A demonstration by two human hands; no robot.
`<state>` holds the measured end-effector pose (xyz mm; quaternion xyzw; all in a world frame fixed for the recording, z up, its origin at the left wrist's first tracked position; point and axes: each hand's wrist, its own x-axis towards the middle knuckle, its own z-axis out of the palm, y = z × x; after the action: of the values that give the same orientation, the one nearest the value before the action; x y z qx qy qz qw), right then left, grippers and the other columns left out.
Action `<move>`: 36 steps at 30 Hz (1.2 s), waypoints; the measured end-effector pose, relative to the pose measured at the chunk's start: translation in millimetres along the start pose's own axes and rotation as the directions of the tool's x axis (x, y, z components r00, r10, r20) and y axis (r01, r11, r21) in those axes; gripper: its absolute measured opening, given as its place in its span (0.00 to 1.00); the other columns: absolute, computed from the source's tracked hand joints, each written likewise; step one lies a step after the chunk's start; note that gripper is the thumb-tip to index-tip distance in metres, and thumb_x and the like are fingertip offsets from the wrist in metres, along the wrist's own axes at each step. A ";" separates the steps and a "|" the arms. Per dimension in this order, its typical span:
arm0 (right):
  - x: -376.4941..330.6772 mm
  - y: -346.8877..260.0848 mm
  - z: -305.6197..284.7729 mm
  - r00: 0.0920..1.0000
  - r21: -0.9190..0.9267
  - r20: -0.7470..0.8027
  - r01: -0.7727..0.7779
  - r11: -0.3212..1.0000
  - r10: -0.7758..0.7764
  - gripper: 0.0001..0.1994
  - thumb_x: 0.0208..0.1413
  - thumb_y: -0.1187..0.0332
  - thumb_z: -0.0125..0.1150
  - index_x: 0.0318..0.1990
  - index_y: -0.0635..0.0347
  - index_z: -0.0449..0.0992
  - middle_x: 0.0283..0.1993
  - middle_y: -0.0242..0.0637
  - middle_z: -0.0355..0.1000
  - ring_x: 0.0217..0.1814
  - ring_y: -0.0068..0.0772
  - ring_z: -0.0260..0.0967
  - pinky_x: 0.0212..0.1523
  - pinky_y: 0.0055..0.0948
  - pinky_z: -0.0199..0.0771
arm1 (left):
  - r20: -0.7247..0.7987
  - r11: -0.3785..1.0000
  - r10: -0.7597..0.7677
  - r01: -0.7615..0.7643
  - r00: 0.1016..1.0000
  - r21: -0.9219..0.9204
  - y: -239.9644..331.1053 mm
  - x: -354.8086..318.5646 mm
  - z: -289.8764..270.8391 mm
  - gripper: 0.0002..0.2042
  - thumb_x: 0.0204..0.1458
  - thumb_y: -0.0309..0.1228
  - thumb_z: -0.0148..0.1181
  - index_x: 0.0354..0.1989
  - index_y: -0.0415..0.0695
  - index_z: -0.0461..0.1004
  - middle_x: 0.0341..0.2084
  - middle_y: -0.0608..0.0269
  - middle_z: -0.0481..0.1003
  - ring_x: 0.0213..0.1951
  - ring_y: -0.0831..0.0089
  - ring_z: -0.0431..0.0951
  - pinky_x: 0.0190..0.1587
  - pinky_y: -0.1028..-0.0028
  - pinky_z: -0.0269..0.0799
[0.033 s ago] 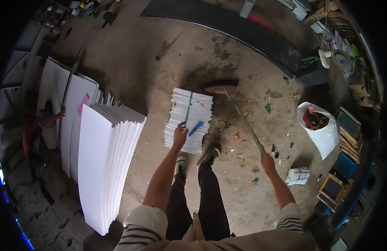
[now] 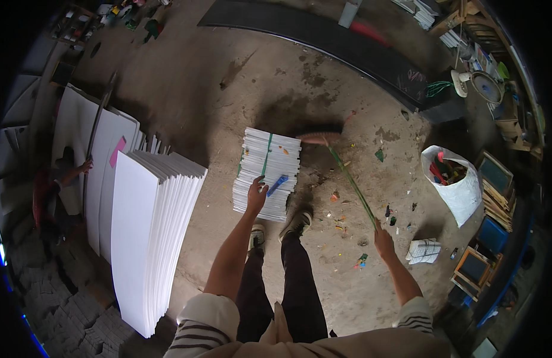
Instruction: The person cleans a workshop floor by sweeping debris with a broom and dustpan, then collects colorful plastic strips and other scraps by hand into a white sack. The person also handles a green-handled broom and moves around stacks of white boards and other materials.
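Observation:
My right hand (image 2: 383, 240) is closed round the green handle of a broom (image 2: 355, 186). The broom's brown head, smeared by motion, lies on the floor just past the far right corner of a bundle of white strips (image 2: 282, 156). A green strap (image 2: 268, 154) runs along the bundle. Over the bundle's near part, my left hand (image 2: 257, 196) has its fingers curled at the near end of that strap and seems to grip it. Beside this hand, a blue object (image 2: 278, 185), perhaps a cutter, rests on the strips.
Tall white sheets (image 2: 139, 232) stand at left, where another person's hand (image 2: 85, 167) holds a long bar. Small coloured scraps (image 2: 362, 259) litter the dirt floor. A white sack (image 2: 461, 200), a wrapped bundle (image 2: 424, 251) and a fan (image 2: 486, 87) are at right; a long dark board (image 2: 324, 39) lies beyond.
The broom head has moved a little nearer and to the right, with its handle swinging along. My left hand stays at the strap.

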<state>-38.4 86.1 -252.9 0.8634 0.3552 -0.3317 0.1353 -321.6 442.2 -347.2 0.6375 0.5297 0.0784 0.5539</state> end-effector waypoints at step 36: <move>-109.4 10.0 -65.1 0.945 0.556 -0.091 -0.213 0.804 0.314 0.20 0.51 0.68 0.46 0.55 0.48 0.61 0.27 0.48 0.70 0.31 0.49 0.70 0.30 0.42 0.68 | 0.241 0.998 0.061 -0.056 0.969 -0.025 103.7 -16.1 51.2 0.14 0.48 0.29 0.51 0.45 0.42 0.68 0.38 0.54 0.72 0.41 0.66 0.72 0.45 0.72 0.66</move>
<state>-58.0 52.2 -131.4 0.9335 0.1347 -0.3170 -0.1002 -232.3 416.1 -276.6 0.6528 0.4385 0.0212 0.6174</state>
